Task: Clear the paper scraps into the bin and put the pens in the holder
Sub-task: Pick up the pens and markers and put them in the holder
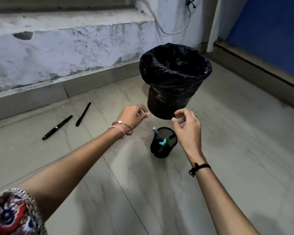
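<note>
A bin point(175, 78) lined with a black plastic bag stands on the tiled floor near the wall. In front of it sits a black mesh pen holder point(164, 143) with a blue pen and a green-tipped pen inside. Two black pens lie on the floor to the left: a long one point(57, 127) and a thinner one point(83, 114). My left hand point(133, 116) hovers just left of the bin's base, fingers loosely curled, nothing visible in it. My right hand point(187, 123) hangs above the holder, fingers apart and empty. No paper scraps show on the floor.
A stained white wall with a grey skirting point(85, 85) runs along the back. A white cable point(170, 29) hangs down the wall behind the bin. A blue panel point(270, 31) with a dark ledge borders the right side. Grey floor tiles point(244, 150) surround everything.
</note>
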Motion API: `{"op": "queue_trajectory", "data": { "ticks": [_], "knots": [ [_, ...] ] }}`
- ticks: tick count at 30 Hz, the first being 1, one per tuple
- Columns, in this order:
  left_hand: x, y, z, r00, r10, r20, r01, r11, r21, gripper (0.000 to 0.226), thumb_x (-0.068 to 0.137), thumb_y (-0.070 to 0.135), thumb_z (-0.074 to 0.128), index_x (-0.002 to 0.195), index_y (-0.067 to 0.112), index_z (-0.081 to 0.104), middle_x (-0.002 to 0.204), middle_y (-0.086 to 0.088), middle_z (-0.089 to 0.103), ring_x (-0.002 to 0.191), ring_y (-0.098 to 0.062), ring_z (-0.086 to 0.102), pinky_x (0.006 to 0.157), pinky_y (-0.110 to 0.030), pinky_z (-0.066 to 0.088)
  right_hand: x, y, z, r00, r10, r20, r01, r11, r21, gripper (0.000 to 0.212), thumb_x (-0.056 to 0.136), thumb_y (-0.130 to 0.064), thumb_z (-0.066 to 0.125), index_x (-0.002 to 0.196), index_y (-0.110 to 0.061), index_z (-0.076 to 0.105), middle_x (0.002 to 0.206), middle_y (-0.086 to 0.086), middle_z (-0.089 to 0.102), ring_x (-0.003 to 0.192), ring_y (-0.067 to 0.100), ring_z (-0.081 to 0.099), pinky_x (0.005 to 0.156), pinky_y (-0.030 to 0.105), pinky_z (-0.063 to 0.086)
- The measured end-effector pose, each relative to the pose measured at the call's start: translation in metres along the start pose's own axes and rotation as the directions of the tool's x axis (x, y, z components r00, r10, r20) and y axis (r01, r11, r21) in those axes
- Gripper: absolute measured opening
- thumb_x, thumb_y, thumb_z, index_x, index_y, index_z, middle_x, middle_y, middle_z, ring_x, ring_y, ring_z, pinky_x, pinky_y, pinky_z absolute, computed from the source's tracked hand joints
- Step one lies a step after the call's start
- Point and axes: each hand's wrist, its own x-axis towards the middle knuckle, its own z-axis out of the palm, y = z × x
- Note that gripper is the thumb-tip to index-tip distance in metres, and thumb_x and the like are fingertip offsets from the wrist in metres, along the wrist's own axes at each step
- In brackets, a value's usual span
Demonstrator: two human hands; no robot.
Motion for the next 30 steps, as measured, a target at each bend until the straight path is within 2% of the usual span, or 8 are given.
{"op": "queue_trajectory", "data": {
  "ticks": [2,6,11,16,20,24,27,30],
  "knots": [
    [-0.004,-0.019,-0.004,0.997,-0.07,-0.01,0.07,0.997,-0.028,0.012,0.086,0.031,0.058,0.086,0.02,0.065,0.08,-0.004,0.07,0.077,-0.022,0.068,0.076,-0.038,0.056,0.002,-0.011,0.012,0.993,-0.083,0.08,0.08,0.996,0.043,0.005,0.085,-0.012,0.062,0.088,-0.015,0.064,0.087,0.001,0.062,0.07,0.006,0.056,0.065,0.006,0.043],
    [-0.013,-0.064,-0.016,0.974,-0.216,-0.066,0.213,0.976,-0.044,0.009,0.085,0.025,0.057,0.08,0.024,0.065,0.077,-0.003,0.073,0.073,-0.019,0.07,0.075,-0.038,0.057,0.008,-0.036,0.065,0.939,-0.221,0.264,0.216,0.975,0.047,0.006,0.084,-0.012,0.064,0.088,-0.013,0.068,0.087,0.004,0.067,0.078,0.018,0.062,0.074,0.03,0.052],
    [-0.029,-0.142,-0.05,0.875,-0.384,-0.296,0.406,0.914,0.012,0.01,0.082,0.025,0.058,0.084,0.022,0.067,0.089,-0.007,0.074,0.088,-0.027,0.067,0.076,-0.036,0.054,0.02,-0.068,0.163,0.816,-0.306,0.491,0.29,0.95,0.111,0.015,0.083,-0.004,0.059,0.093,-0.01,0.069,0.087,0.01,0.069,0.081,0.026,0.063,0.078,0.037,0.052],
    [-0.061,-0.213,-0.083,0.692,-0.513,-0.507,0.638,0.763,0.099,0.022,0.083,0.019,0.055,0.102,0.015,0.065,0.11,-0.014,0.064,0.106,-0.036,0.055,0.075,-0.04,0.047,0.021,-0.1,0.251,0.584,-0.357,0.729,0.423,0.9,0.102,0.048,0.085,0.003,0.046,0.129,-0.013,0.053,0.122,0.016,0.056,0.113,0.033,0.055,0.092,0.039,0.048],
    [-0.078,-0.245,-0.096,0.681,-0.574,-0.455,0.7,0.692,0.175,0.027,0.086,0.023,0.058,0.109,0.011,0.063,0.116,-0.018,0.059,0.113,-0.039,0.047,0.078,-0.044,0.046,0.017,-0.125,0.288,0.42,-0.325,0.847,0.624,0.781,-0.01,0.066,0.086,0.007,0.04,0.145,-0.023,0.034,0.152,0.006,0.032,0.134,0.028,0.033,0.102,0.038,0.038],
    [-0.079,-0.254,-0.1,0.721,-0.558,-0.41,0.683,0.673,0.285,0.022,0.083,0.022,0.061,0.101,0.011,0.062,0.109,-0.018,0.061,0.11,-0.038,0.047,0.077,-0.043,0.045,0.003,-0.129,0.296,0.482,-0.412,0.773,0.711,0.7,-0.071,0.039,0.091,0.002,0.038,0.125,-0.012,0.05,0.133,0.008,0.049,0.124,0.028,0.041,0.09,0.037,0.041],
    [-0.078,-0.255,-0.097,0.76,-0.526,-0.382,0.649,0.654,0.389,0.021,0.084,0.023,0.059,0.1,0.01,0.058,0.104,-0.019,0.064,0.107,-0.038,0.05,0.08,-0.043,0.042,-0.006,-0.117,0.287,0.445,-0.514,0.734,0.774,0.632,-0.027,0.028,0.092,-0.001,0.039,0.116,-0.009,0.05,0.12,0.01,0.051,0.117,0.027,0.044,0.076,0.036,0.039],
    [-0.072,-0.243,-0.097,0.805,-0.452,-0.385,0.576,0.753,0.318,0.019,0.087,0.022,0.055,0.099,0.008,0.055,0.095,-0.022,0.068,0.095,-0.04,0.059,0.079,-0.042,0.044,-0.001,-0.104,0.266,0.532,-0.588,0.609,0.714,0.698,0.05,0.033,0.085,0.006,0.041,0.113,-0.01,0.047,0.114,0.01,0.053,0.109,0.027,0.048,0.076,0.038,0.047]
  ]
}}
